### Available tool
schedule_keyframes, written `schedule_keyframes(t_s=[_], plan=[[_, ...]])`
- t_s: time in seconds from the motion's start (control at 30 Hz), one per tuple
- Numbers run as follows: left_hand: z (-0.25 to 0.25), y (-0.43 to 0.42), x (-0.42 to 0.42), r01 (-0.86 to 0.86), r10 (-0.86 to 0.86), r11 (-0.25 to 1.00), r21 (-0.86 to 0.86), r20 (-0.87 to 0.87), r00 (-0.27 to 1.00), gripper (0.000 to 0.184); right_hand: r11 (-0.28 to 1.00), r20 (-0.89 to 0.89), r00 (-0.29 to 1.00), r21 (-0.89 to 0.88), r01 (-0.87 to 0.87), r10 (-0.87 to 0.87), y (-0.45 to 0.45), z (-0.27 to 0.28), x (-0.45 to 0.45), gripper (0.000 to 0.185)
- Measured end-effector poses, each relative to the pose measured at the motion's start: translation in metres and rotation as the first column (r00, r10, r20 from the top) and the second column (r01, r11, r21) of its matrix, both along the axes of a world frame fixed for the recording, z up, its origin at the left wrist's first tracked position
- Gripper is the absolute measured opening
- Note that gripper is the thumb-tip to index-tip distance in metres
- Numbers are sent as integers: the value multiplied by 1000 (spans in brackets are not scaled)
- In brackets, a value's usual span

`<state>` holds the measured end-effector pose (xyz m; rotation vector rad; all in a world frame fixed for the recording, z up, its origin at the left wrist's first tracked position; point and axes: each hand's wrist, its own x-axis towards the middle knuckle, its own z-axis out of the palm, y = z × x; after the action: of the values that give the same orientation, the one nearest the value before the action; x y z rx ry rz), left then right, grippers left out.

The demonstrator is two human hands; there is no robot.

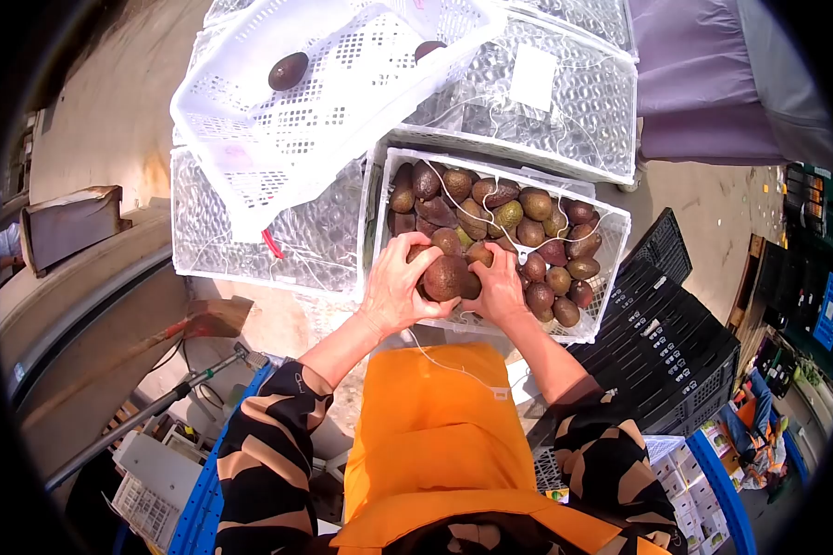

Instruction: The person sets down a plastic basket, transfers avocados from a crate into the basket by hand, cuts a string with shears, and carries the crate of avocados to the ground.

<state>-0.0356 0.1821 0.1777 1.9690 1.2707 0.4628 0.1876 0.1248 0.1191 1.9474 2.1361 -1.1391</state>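
Note:
Over the near left part of a white crate filled with dark avocados, my two hands are close together. My left hand has its fingers curled round a brown avocado. Beside it, my right hand is closed on another avocado, mostly hidden by the fingers and the first fruit. The two avocados appear to touch. A white string with a small tag lies across the fruit in the crate.
A white perforated crate is tilted on bubble-wrap-covered boxes, with an avocado inside. Black folded crates are stacked at the right. A person in purple clothing stands at the upper right.

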Motion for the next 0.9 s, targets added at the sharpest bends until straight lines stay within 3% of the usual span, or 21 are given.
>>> schedule_keyframes(t_s=[0.03,0.1,0.17,0.23,0.27,0.3,0.33,0.4,0.43,0.47,0.5,0.57,0.63,0.67,0.73,0.8,0.9], plan=[[36,15,-5,-65,45,983,172,115,992,71,1000,31,999,-11,-10,10,0,0,-3,63],[79,60,-29,-264,206,759,595,165,964,70,987,217,971,-140,-73,103,5,-12,-19,67],[94,110,-52,-412,472,574,708,125,873,75,968,280,933,-176,-181,226,18,-22,-28,68],[90,142,-79,-380,574,689,617,-144,806,74,950,274,919,-209,-231,283,19,-24,-25,67],[84,145,-92,-348,534,778,524,-260,804,69,954,224,932,-162,-251,284,23,-19,-18,66],[84,147,-96,-320,482,848,421,-366,796,64,969,153,963,-138,-203,224,28,-12,-12,65],[82,138,-95,-369,468,857,361,-242,850,59,980,77,983,-126,-155,165,29,-5,-5,65],[82,115,-88,-298,399,796,526,-86,913,44,990,-141,990,-143,-2,-18,25,-5,9,62],[81,100,-86,-269,353,750,605,-21,935,39,955,-277,944,-282,96,-177,39,14,14,62],[78,78,-84,-274,284,773,572,74,956,35,672,-396,693,-720,173,-602,70,73,9,59],[69,54,-80,-278,219,797,537,172,960,33,746,-577,534,-644,168,-618,75,88,16,62],[38,4,-61,-224,183,957,182,216,959,25,842,-814,212,-519,150,-540,121,156,2,71],[11,-27,-31,-81,64,975,-207,-91,994,21,944,-925,272,-190,269,-264,180,184,-25,64],[-21,-46,-19,-33,-14,958,-286,-162,987,30,955,-870,488,82,286,-71,210,190,-46,55],[-44,-57,2,41,-198,899,-435,-321,926,48,816,-527,836,544,198,149,261,192,-87,45],[-46,-55,24,81,-414,806,-587,-460,786,64,686,-273,938,726,53,216,279,167,-115,41],[-67,-49,33,100,-493,777,-621,-503,710,74,505,-158,949,863,-2,273,275,138,-126,35]])
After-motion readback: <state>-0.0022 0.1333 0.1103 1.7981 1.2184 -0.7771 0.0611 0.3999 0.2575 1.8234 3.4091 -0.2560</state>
